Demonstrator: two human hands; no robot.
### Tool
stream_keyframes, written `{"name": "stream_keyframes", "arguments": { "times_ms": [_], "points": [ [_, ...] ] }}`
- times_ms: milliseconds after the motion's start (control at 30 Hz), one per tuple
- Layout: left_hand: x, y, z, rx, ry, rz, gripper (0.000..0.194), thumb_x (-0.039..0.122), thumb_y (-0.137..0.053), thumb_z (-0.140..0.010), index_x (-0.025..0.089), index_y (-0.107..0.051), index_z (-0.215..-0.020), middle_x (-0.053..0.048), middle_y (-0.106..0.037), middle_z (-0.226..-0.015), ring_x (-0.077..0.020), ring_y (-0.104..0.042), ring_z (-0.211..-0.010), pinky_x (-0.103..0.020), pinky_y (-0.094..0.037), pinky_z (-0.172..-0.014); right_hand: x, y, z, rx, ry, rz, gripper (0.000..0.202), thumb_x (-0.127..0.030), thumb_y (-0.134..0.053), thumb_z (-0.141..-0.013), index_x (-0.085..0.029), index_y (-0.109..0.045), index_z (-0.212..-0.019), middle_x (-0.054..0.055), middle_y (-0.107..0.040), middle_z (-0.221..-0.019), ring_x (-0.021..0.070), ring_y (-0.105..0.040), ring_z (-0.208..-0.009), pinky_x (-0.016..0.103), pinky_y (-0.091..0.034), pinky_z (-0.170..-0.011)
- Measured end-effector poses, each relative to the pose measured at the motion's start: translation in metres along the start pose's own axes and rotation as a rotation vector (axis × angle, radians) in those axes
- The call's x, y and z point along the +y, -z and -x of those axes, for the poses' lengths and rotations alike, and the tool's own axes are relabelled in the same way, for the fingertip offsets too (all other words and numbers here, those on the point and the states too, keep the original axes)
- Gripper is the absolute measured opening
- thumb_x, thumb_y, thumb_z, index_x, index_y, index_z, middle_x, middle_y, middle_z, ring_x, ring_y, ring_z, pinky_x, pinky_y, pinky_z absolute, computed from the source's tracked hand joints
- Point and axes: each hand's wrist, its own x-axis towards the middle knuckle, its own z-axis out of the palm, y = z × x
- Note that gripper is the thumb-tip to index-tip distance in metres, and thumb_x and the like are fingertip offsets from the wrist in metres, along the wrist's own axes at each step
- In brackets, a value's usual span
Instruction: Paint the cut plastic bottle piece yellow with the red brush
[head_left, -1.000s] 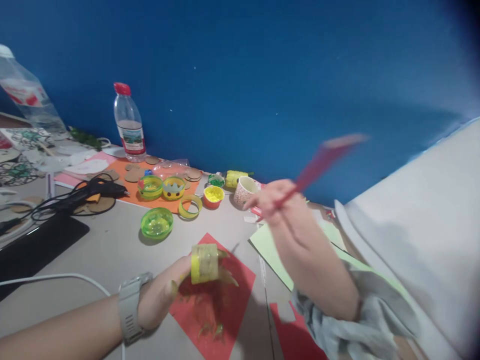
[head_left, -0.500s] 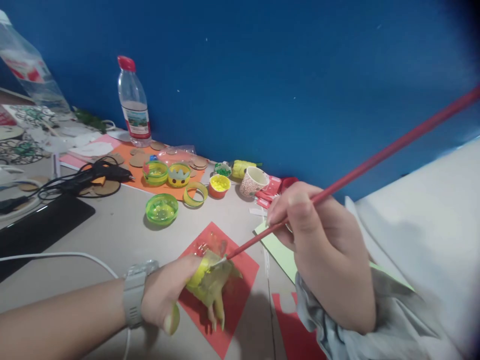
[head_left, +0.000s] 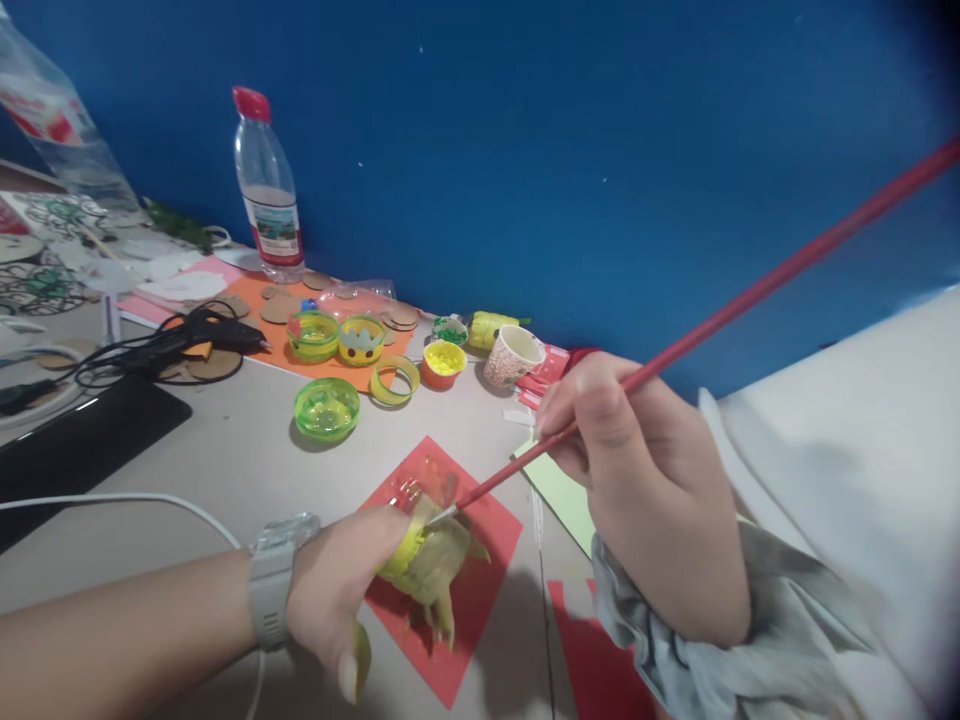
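Painting by hand at a table [head_left: 244,450]. The left hand [head_left: 337,570], a grey watch [head_left: 271,585] at its wrist, holds a translucent plastic ring [head_left: 441,555] around its fingers, which emerge at the far end; the thumb stands apart. The ring is above a red paper sheet [head_left: 493,530]; whether the two touch cannot be told. Its edge nearer the wrist is bright yellow. The right hand [head_left: 649,500] grips a red-handled paintbrush [head_left: 720,325] between thumb and fingers, the bristles meeting the ring beside the yellow band. Beyond the sheet, a green plastic dish [head_left: 327,412], a yellow-green ring [head_left: 395,399] and a cup of yellow paint [head_left: 442,366] stand near one another; a patterned paper cup [head_left: 504,365] tilts to their right.
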Motion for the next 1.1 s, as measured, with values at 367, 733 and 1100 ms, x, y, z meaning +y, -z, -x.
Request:
{"name": "stream_keyframes", "arguments": {
  "times_ms": [367,733,1100],
  "points": [
    [-0.005,-0.006,0.001,0.08,-0.048,-0.027,0.093,0.097,-0.055,-0.053,0.013,-0.075,-0.087,-0.015,-0.072,-0.081,-0.0314,-0.068,-0.084,-0.041,-0.056,-0.09,-0.005,0.002,-0.001,0.008,0.009,-0.054,0.039,-0.036,-0.045,-0.105,-0.023,-0.056,-0.07,-0.001,-0.048,-0.068,0.0107,-0.043,-0.055,0.025,-0.033,-0.045],
    [0.003,-0.003,-0.001,0.043,-0.018,-0.065,0.092,0.096,-0.058,-0.051,0.013,-0.076,-0.085,-0.018,-0.074,-0.09,-0.0343,-0.069,-0.09,-0.035,-0.058,-0.081,0.001,0.005,-0.007,-0.108,0.006,-0.055,0.037,-0.028,-0.041,-0.106,-0.022,-0.054,-0.073,-0.001,-0.051,-0.071,0.0113,-0.045,-0.06,0.027,-0.035,-0.051],
    [0.005,0.0,-0.003,0.033,0.004,0.0,0.09,0.094,-0.065,-0.047,0.012,-0.076,-0.084,-0.017,-0.074,-0.085,-0.0354,-0.069,-0.089,-0.041,-0.057,-0.091,0.001,0.008,-0.009,-0.095,0.002,-0.052,0.037,-0.032,-0.042,-0.106,-0.023,-0.054,-0.072,0.0,-0.053,-0.07,0.013,-0.046,-0.06,0.028,-0.037,-0.052]
  ]
}}
